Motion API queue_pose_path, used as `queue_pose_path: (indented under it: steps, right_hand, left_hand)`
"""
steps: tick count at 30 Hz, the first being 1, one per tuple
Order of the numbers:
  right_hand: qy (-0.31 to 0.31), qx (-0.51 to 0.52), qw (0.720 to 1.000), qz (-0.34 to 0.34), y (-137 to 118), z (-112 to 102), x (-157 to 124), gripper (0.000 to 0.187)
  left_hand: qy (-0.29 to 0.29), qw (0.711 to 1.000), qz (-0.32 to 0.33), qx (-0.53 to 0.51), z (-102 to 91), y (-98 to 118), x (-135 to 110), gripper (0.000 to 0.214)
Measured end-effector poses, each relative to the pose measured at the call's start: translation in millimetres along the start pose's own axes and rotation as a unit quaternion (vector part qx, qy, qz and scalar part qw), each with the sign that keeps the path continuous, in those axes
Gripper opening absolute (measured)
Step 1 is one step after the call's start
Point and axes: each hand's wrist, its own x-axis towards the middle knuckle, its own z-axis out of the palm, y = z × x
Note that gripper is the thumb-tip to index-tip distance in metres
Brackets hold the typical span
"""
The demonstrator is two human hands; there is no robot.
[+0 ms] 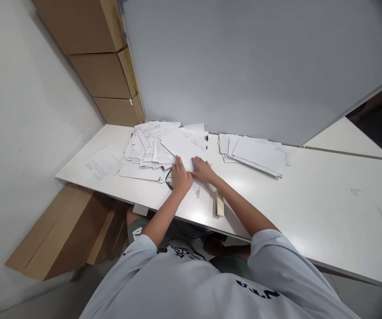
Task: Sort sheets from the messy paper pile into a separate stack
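Both my hands lie close together on a large white paper sheet (181, 148) at the front of a messy pile of printed papers (149, 146). My left hand (181, 176) presses on the sheet's lower edge, fingers together. My right hand (203, 170) rests beside it, fingers pointing towards my left hand. A thin dark object (168, 179), perhaps eyeglasses, lies partly under the papers near my left hand. A second, neater stack of papers (252, 155) sits to the right, and a loose printed sheet (101, 163) lies to the left.
The papers lie on a long white table (313, 199). A small beige bar (219, 204) lies near its front edge. A grey board (244, 66) stands behind, stacked cardboard boxes (94, 57) stand at back left, and flat cardboard (68, 230) leans below the table's left end.
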Motion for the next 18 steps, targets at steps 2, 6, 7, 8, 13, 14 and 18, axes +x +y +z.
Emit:
queue_pose_path:
  steps: [2, 6, 7, 8, 13, 14, 18]
  right_hand:
    - [0.024, -0.017, 0.999, -0.026, -1.1, -1.9, -2.0, 0.068]
    - [0.056, -0.009, 0.998, -0.034, 3.0, -8.4, -2.7, 0.037]
    - [0.063, -0.004, 0.998, -0.03, 5.0, -10.2, -2.3, 0.032]
    - [0.07, 0.001, 0.997, -0.026, 7.2, -11.8, -1.9, 0.029]
    - [0.12, 0.018, 0.993, 0.002, 16.2, -20.4, -4.4, 0.029]
    - [0.134, 0.021, 0.991, 0.009, 17.8, -23.3, -7.3, 0.03]
    - [0.211, 0.035, 0.977, -0.006, 26.0, -40.4, -35.2, 0.03]
  left_hand:
    - [0.007, 1.0, 0.0, -0.004, 0.2, -0.2, -0.3, 0.077]
    - [0.008, 1.0, 0.005, -0.014, 0.8, -0.1, -0.8, 0.073]
    - [0.01, 1.0, 0.004, -0.019, 0.6, -0.1, -0.9, 0.072]
    - [0.015, 1.0, 0.002, -0.026, 0.1, -0.1, -1.0, 0.072]
    - [0.062, 0.996, -0.012, -0.058, -7.7, -1.1, -1.8, 0.063]
    - [0.073, 0.995, -0.01, -0.062, -10.1, -0.9, -2.1, 0.06]
    - [0.088, 0.989, -0.013, -0.117, -19.1, 5.2, -4.1, 0.05]
